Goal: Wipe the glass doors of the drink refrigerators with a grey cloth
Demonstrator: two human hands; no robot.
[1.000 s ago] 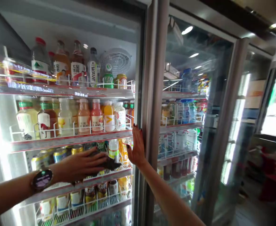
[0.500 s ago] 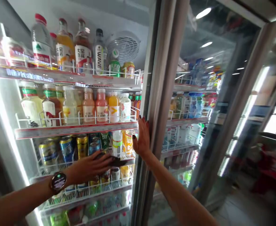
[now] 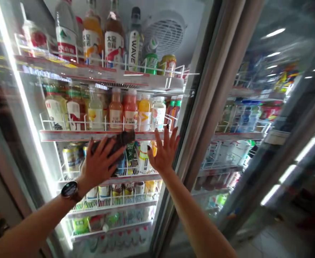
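Observation:
My left hand [image 3: 100, 161], with a watch [image 3: 69, 190] on its wrist, is spread over a dark cloth [image 3: 126, 137] and presses it against the glass door of a drinks fridge. Much of the cloth is hidden under the palm and fingers. My right hand [image 3: 163, 152] is raised with fingers apart against the glass, left of the metal door frame [image 3: 213, 89], and holds nothing. Behind the glass, both hands overlap the shelf of cans [image 3: 71, 157] and the edge of the bottle shelf [image 3: 114, 135] above it.
Lit shelves hold juice bottles [image 3: 130, 111], taller bottles [image 3: 114, 43] and several cans. A bright light strip [image 3: 25, 96] runs down the left side. On the right stands another glass door with stocked shelves [image 3: 238, 136] behind it, blurred.
My left hand has moved up with the dark cloth across the glass. My right hand has shifted from beside the door frame onto the pane, its fingers more spread. The view has tilted down.

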